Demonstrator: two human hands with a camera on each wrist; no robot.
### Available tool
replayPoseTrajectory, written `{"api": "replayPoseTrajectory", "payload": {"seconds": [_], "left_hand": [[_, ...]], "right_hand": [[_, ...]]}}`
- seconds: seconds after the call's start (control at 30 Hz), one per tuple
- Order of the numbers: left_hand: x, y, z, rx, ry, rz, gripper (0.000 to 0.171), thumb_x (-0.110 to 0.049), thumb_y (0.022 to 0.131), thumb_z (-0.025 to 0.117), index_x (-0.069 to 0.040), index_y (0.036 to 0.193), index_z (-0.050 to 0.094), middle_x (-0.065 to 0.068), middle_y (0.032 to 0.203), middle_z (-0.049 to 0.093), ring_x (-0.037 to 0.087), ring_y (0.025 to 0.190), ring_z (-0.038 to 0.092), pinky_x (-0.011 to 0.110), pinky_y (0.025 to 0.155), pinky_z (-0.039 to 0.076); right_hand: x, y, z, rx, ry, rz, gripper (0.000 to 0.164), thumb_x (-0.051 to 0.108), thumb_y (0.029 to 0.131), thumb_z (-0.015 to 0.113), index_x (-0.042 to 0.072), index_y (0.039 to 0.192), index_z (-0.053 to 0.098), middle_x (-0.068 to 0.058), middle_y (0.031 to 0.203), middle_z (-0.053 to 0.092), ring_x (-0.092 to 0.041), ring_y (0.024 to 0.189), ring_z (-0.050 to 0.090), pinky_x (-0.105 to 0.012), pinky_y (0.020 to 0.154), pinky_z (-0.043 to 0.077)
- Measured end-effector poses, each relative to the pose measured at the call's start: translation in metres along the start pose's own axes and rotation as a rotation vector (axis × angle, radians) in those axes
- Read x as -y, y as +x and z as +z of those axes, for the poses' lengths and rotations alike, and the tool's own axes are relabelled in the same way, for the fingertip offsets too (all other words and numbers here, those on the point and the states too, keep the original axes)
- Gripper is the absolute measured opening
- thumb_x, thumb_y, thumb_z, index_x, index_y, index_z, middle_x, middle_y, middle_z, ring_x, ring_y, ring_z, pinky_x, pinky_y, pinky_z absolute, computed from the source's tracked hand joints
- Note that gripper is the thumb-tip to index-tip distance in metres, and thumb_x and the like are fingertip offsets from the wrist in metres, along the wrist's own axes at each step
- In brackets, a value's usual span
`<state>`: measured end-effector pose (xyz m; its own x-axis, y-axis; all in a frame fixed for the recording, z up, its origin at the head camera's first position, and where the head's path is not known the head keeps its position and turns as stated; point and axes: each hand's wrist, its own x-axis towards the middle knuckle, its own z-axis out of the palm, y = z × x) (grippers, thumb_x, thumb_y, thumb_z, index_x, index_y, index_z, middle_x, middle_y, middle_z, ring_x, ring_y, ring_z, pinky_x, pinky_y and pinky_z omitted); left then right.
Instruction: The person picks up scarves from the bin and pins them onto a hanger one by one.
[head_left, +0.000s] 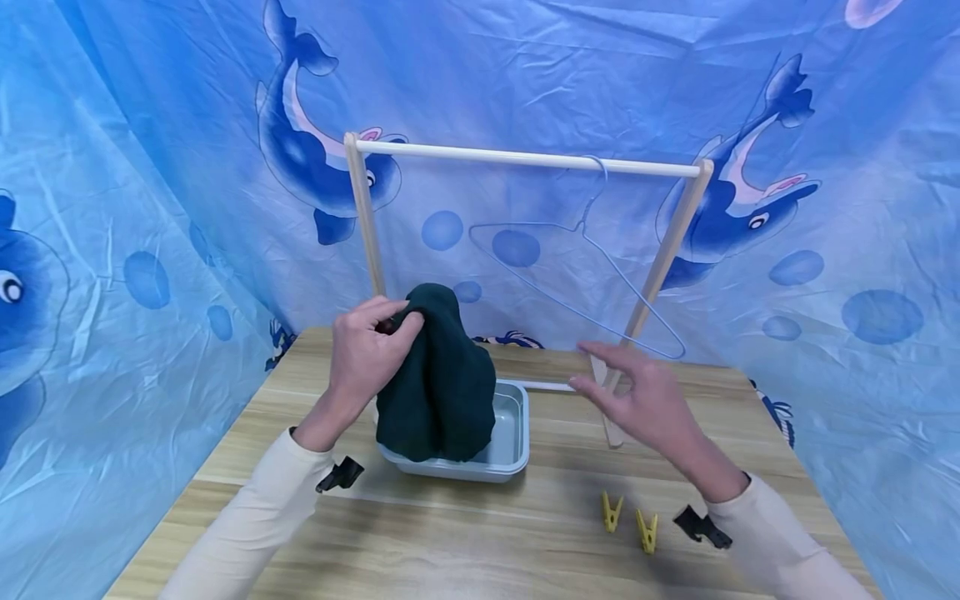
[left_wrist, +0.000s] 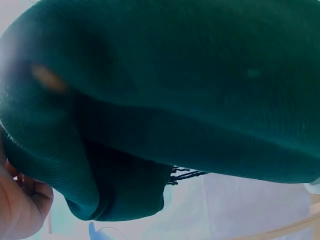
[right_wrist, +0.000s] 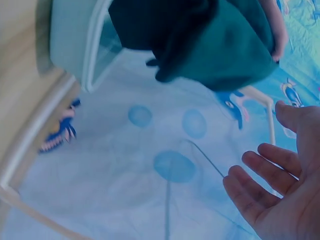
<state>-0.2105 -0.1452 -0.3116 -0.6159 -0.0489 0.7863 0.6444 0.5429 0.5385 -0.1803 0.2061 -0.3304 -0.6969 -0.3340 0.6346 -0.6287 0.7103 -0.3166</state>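
My left hand [head_left: 371,346] pinches the upper edge of a dark green cloth [head_left: 435,383] between thumb and fingers. The cloth looks finely ribbed in the left wrist view, where its folds [left_wrist: 210,65] fill most of the picture and dark strands show below it. It hangs in front of a light grey-blue basin [head_left: 513,425] and hides much of it. My right hand [head_left: 637,400] is off to the right with fingers spread, holding nothing. A thin blue hanger [head_left: 540,287] hangs from the rack's bar, just beyond the right hand.
A wooden rack with a white top bar [head_left: 525,157] stands at the table's back. Two yellow clothespins [head_left: 611,511] lie on the wooden table [head_left: 450,550], near the right forearm. A blue dolphin-print curtain [head_left: 465,75] encloses the back and sides.
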Motion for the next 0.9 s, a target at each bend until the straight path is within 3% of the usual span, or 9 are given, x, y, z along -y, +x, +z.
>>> {"api": "replayPoseTrajectory", "payload": {"seconds": [0.1,0.23,0.57,0.9], "left_hand": [[-0.002,0.001,-0.002,-0.005,-0.015,0.002,0.012,-0.01,0.091,0.073,-0.003,0.094,0.082,0.008,0.075,0.068,0.016,0.062,0.056,0.018,0.061,0.043],[-0.005,0.002,-0.004,-0.012,-0.026,0.006,0.012,-0.01,0.091,0.073,-0.004,0.093,0.082,0.006,0.073,0.066,0.014,0.062,0.054,0.019,0.06,0.043],[-0.013,0.002,-0.01,-0.008,-0.041,-0.005,0.011,-0.01,0.091,0.073,-0.005,0.093,0.082,0.003,0.072,0.065,0.013,0.062,0.052,0.021,0.061,0.043],[-0.024,-0.001,-0.016,0.0,-0.066,0.015,0.009,-0.009,0.091,0.075,-0.007,0.095,0.083,0.001,0.072,0.065,0.011,0.063,0.054,0.021,0.06,0.044]], "right_hand": [[-0.003,0.012,-0.012,-0.07,-0.005,-0.027,0.046,0.025,0.084,0.085,0.008,0.126,0.073,-0.013,0.119,0.074,-0.031,0.096,0.074,-0.048,0.075,0.058],[-0.01,0.028,-0.027,-0.141,-0.016,-0.037,0.045,0.023,0.083,0.085,0.006,0.123,0.074,-0.017,0.113,0.075,-0.032,0.081,0.074,-0.048,0.065,0.057],[-0.029,0.048,-0.046,-0.21,-0.048,0.075,0.042,0.024,0.088,0.082,0.006,0.125,0.074,-0.017,0.111,0.075,-0.035,0.104,0.067,-0.052,0.079,0.057],[-0.045,0.055,-0.044,-0.168,0.008,0.241,0.047,0.036,0.093,0.076,0.004,0.126,0.072,-0.02,0.119,0.072,-0.036,0.106,0.066,-0.057,0.09,0.054]]}}
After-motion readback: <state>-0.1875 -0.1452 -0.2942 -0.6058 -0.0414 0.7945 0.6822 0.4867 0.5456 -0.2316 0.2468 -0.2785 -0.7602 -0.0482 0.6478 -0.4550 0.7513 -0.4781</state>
